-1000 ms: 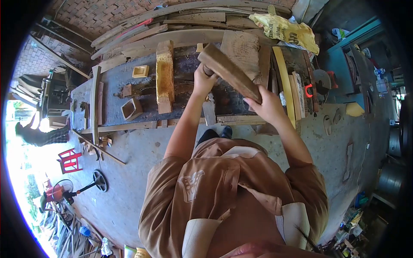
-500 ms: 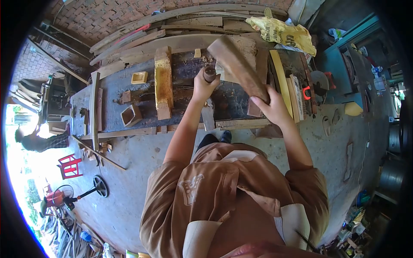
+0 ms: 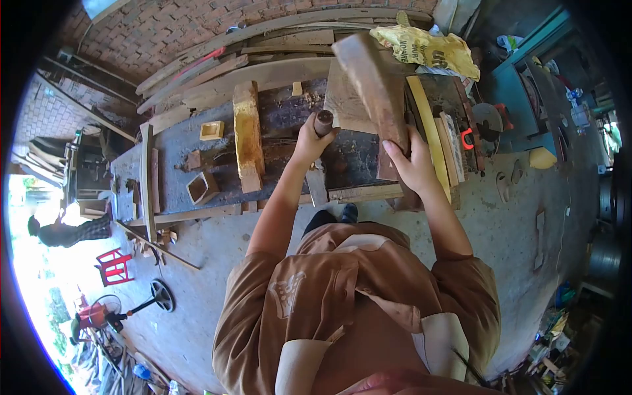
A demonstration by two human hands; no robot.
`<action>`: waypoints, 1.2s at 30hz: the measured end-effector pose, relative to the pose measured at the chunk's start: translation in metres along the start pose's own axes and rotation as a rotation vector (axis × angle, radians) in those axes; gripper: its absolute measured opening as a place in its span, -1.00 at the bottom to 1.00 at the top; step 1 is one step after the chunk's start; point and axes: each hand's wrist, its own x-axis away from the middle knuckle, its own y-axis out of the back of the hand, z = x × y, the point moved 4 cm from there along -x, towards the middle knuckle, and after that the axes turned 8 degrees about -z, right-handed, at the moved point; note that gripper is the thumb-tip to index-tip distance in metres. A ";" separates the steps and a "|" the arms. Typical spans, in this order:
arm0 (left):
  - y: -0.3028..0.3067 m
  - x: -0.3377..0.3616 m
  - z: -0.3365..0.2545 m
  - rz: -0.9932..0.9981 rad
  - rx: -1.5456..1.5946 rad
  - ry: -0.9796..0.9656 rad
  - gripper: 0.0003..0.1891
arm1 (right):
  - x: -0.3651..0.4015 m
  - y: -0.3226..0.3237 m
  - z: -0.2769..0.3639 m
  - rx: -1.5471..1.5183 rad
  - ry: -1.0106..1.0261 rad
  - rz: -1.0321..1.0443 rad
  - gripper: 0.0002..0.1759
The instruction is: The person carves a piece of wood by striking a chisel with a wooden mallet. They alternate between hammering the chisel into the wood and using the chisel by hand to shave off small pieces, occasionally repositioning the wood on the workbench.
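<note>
Gripping a short round handle (image 3: 323, 121), the left hand (image 3: 312, 142) has its fingers curled firmly around the shaft, top end facing upward. The lower end is hidden; whether a blade is fitted cannot be told. The right hand (image 3: 412, 161) is wrapped around the narrow end of a heavy wooden billet (image 3: 370, 76), thumb against its side. The billet's thick end angles away over the bench (image 3: 172, 187), apart from the handle.

Step in hand, by judgement: striking, with the billet as mallet and the handle as the struck tool. A further stroke would call for a steady left hand, the billet aligned with the handle's top, and the left fingers below that end.

Beneath the billet lies a broad wooden slab (image 3: 347, 102). Left of the left hand, a long yellow block (image 3: 248, 135) lies across the bench. Farther left are a small yellow box (image 3: 211, 130) and a hollow wooden piece (image 3: 201, 188). Behind the bench, long planks (image 3: 283, 49) are stacked.
</note>
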 end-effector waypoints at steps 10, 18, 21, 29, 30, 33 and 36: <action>-0.006 -0.004 -0.012 0.058 -0.116 0.062 -0.58 | 0.001 -0.010 -0.004 0.239 0.034 0.109 -0.47; -0.004 -0.002 -0.022 0.028 -0.171 0.077 -0.59 | 0.011 -0.017 -0.013 -0.033 0.042 -0.006 -0.45; -0.005 -0.002 -0.007 -0.008 0.016 -0.007 -0.59 | 0.010 -0.017 -0.009 0.305 0.069 0.181 -0.45; -0.005 -0.002 -0.022 -0.012 -0.154 0.002 -0.60 | 0.004 -0.009 0.005 -0.153 0.145 -0.158 -0.47; -0.006 -0.002 -0.020 -0.014 -0.154 0.002 -0.60 | 0.006 -0.016 0.000 -0.046 0.139 -0.091 -0.47; -0.005 -0.002 -0.010 0.001 -0.143 0.006 -0.60 | 0.012 -0.026 -0.012 0.244 0.080 0.040 -0.49; -0.002 -0.003 0.000 0.001 -0.050 0.040 -0.65 | 0.009 -0.018 -0.003 0.181 -0.014 0.033 -0.46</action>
